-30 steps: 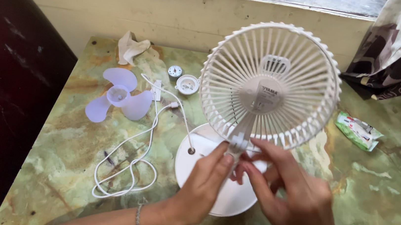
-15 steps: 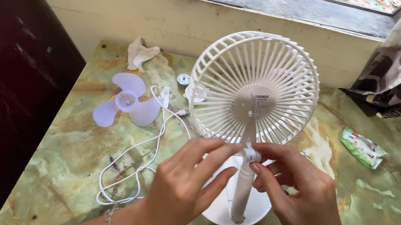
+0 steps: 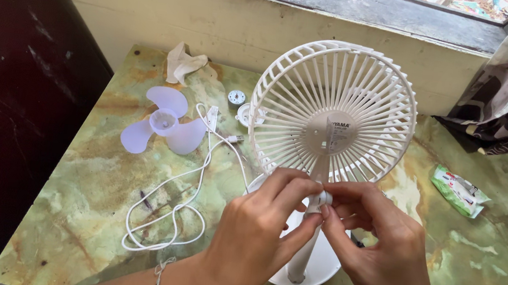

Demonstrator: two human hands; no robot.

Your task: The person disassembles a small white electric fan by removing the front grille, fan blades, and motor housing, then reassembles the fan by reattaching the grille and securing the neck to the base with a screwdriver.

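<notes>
Your left hand (image 3: 256,237) and right hand (image 3: 380,256) both pinch the neck joint (image 3: 321,198) of the white desk fan (image 3: 332,116), standing near-centre on the green marble table (image 3: 71,205); the detached blade (image 3: 164,127) lies far left.

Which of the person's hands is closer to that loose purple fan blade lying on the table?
The left. The left hand pinches the fan's neck, on the side toward the purple fan blade, though not touching the blade. The right hand grips the neck from the far side.

The fan (image 3: 331,128) is white; the loose blade (image 3: 164,127) is pale lilac. The table (image 3: 72,192) is green marble with brown veins — the cable (image 3: 178,204) is white.
</notes>
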